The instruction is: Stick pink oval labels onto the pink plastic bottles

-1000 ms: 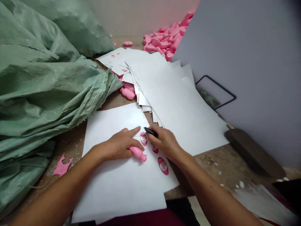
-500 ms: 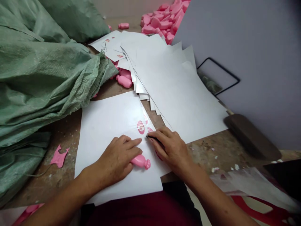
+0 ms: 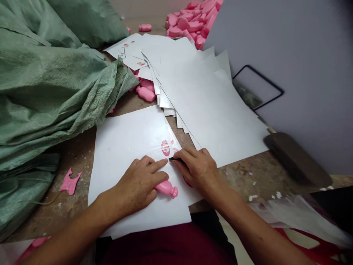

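A white sheet with stickers (image 3: 118,147) lies in front of me, carrying a pink oval sticker (image 3: 165,148) near its right edge. My left hand (image 3: 142,180) rests on the sheet, its thumb and fingers closed round a small pink plastic bottle (image 3: 167,188). Its index finger stretches forward and presses the sheet just below the oval sticker. In my right hand (image 3: 197,165) a thin dark tool (image 3: 173,158) is pinched, its tip touching or just above the sheet beside that index finger. Most of the tool is hidden by the fingers, so its kind cannot be told.
Fanned white sheets (image 3: 204,99) spread behind to the right. Green woven sacks (image 3: 55,84) crowd the left side. More pink bottles (image 3: 146,94) lie beside them, and a pink heap (image 3: 190,24) is at the back. A pink scrap (image 3: 70,182) and a grey panel (image 3: 289,44) flank the workspace.
My right hand has shifted slightly left, bringing the tool's tip closer to my left index finger. The left hand stays nearly still with the pink bottle.
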Demonstrator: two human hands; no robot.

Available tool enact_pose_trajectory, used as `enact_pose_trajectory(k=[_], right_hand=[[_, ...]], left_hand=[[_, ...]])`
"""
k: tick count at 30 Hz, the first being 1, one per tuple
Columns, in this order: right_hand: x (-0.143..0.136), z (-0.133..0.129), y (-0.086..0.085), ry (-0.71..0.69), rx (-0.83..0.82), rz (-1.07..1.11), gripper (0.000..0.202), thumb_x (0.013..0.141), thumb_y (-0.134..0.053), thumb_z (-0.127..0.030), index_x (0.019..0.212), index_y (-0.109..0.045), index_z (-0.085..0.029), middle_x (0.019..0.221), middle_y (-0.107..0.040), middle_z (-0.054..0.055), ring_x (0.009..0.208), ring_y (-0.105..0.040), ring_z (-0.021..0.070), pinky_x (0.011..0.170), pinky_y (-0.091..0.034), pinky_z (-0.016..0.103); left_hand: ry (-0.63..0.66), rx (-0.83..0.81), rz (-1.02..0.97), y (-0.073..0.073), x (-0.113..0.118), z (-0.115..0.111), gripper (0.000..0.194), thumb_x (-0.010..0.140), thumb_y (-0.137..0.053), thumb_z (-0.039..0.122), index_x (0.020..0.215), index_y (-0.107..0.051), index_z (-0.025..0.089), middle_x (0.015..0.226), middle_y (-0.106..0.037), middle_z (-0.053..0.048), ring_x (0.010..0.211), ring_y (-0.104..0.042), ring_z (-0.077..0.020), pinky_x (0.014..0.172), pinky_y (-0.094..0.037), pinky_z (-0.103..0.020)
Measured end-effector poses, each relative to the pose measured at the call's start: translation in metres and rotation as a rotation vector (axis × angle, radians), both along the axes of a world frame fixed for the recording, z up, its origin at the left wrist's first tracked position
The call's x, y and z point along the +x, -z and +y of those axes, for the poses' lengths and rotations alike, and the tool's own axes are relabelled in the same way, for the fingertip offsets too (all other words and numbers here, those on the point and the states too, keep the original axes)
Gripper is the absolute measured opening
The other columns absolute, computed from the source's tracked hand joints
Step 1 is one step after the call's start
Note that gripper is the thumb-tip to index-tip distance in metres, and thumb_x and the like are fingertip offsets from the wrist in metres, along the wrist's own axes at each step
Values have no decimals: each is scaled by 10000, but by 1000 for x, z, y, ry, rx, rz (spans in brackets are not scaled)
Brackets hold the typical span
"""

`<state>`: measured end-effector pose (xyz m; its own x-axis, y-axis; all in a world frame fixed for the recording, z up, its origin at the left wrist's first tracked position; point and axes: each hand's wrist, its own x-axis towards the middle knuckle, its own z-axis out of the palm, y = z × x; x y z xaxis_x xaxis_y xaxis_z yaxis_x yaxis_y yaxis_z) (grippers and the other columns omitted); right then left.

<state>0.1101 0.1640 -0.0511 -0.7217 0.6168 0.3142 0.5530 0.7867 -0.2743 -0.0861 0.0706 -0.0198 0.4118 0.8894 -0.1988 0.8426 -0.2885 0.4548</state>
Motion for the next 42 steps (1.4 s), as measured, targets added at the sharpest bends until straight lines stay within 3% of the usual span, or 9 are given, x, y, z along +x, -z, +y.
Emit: enact_pose_trajectory(k=[13,22,26,31,34,39,42], right_hand=[[1,14,2,-149,11,52,168,966,-518,-184,846,-636,-182,788,-647,29,665,-552,153,636,-310,299],[0,11,9,-113,-89,57,231,973,-482,-206,971,-713,-214,831,-665,46,704,-585,166,658,-332,325],[-3,16,2,-39,-297,81,260,948,-481,-213,1022,-723,-273,864,-652,39,742,-597,178,644,-381,317],[-2,31,-25,265,-708,523,182,937,-519,-312,1049,-657,-271,922,-627,13,795,-580,171,705,-464,314],[1,22,-40,249,-628,560,189,938,-530,-309,1060,-669,-270,877,-590,9,766,-559,164,733,-471,326],[8,-21,-48,-35,-429,345,306,972,-456,-235,1160,-686,-305,882,-597,39,787,-577,179,718,-473,337],[13,-37,-46,-23,-570,360,272,946,-529,-298,1172,-680,-303,882,-602,33,777,-569,179,714,-469,342]], left_hand=[[-3,-1,-22,1,0,0,456,696,-482,63,1079,-656,239,1502,-495,-12,1090,-503,-301,783,-420,-436],[-19,-3,-27,1,0,0,461,689,-493,60,1076,-657,250,1488,-511,-8,1074,-506,-295,787,-430,-441],[-24,-20,-31,1,1,0,454,697,-503,66,1082,-664,245,1491,-511,-17,1102,-504,-311,813,-450,-465],[-34,-78,-106,-3,-2,3,481,685,-507,45,1095,-688,221,1479,-528,-50,1123,-514,-321,940,-439,-529],[-128,-129,-336,-11,-6,2,469,700,-514,48,1096,-697,221,1454,-547,-82,1197,-532,-313,1021,-410,-536],[-599,-347,-1122,-20,-3,-18,396,821,-641,223,1215,-660,253,1452,-556,-66,1351,-477,-299,1148,-329,-487],[-720,-405,-1409,-19,4,-33,404,811,-685,242,1215,-676,247,1428,-581,-69,1354,-481,-299,1157,-338,-468]])
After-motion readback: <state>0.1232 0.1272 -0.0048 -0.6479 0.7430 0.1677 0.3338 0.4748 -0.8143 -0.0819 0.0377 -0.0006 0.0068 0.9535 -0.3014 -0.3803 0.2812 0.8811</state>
